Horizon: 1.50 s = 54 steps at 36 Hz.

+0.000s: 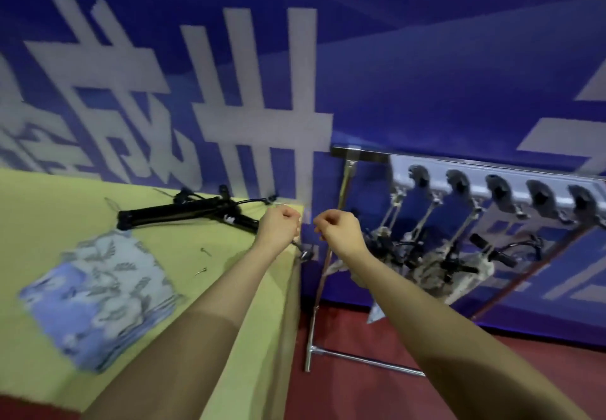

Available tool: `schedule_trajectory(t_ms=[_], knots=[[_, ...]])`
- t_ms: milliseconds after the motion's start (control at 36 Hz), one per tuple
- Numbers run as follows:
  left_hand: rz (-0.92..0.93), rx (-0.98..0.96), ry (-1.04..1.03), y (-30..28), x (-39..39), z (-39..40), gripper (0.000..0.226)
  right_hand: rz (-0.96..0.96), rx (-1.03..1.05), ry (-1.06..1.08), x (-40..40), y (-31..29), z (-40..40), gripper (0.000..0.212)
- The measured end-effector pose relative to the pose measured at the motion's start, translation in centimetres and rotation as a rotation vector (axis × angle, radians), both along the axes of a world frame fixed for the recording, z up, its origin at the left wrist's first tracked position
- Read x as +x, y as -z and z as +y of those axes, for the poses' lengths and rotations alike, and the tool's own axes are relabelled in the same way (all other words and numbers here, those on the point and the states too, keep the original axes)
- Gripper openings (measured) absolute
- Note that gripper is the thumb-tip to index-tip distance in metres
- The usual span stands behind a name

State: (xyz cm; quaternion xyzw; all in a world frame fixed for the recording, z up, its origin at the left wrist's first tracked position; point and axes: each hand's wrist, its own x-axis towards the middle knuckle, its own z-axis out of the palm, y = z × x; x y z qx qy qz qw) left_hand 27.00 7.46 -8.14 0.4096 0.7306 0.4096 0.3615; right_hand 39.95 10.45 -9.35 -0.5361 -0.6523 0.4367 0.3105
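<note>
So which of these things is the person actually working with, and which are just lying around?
In use: left hand, gripping a small metal piece; right hand, fingers curled beside it.

Lying about: black folded frame, folded crane-print cloth and two small pins on the green table; metal rack of hangers beside it.

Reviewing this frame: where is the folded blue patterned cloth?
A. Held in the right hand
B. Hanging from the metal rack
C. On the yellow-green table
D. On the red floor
C: the folded blue patterned cloth lies flat on the yellow-green table, with neither hand on it.
</note>
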Motion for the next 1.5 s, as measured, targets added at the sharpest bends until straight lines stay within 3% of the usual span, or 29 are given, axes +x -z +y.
schedule_trajectory(t_ms=[333,444,639,833,972,1139,1278,1500], knots=[[0.085,-0.186,-0.156,4.8,-18.0,-11.0,0.018,-0.015,-0.079,-0.304,-18.4,5.3,-6.4,0.015],[0.199,-0.303,-0.151,7.1,-22.2,-13.6,0.021,-0.150,-0.079,-0.460,-22.7,7.7,-8.0,0.016],[0.461,-0.571,0.183,10.3,-26.8,-16.1,0.062,-0.428,-0.078,-0.755,-27.1,10.7,-10.3,0.029],[0.576,-0.590,0.242,12.0,-27.3,-16.4,0.060,-0.627,0.141,-0.825,-28.6,13.4,-10.3,0.026],[0.644,-0.574,0.252,12.2,-27.2,-15.8,0.043,-0.599,0.268,-0.723,-28.8,14.1,-10.3,0.015],[0.672,-0.520,0.353,10.2,-28.1,-14.8,0.021,-0.297,0.064,-0.496,-28.7,12.9,-9.8,0.006],[0.747,-0.449,0.305,8.4,-28.8,-14.1,0.022,-0.213,0.032,-0.495,-29.4,10.4,-9.3,0.006],[0.469,-0.290,0.154,6.9,-29.7,-14.3,0.016,-0.149,0.017,-0.476,-29.1,8.5,-8.6,0.011]])
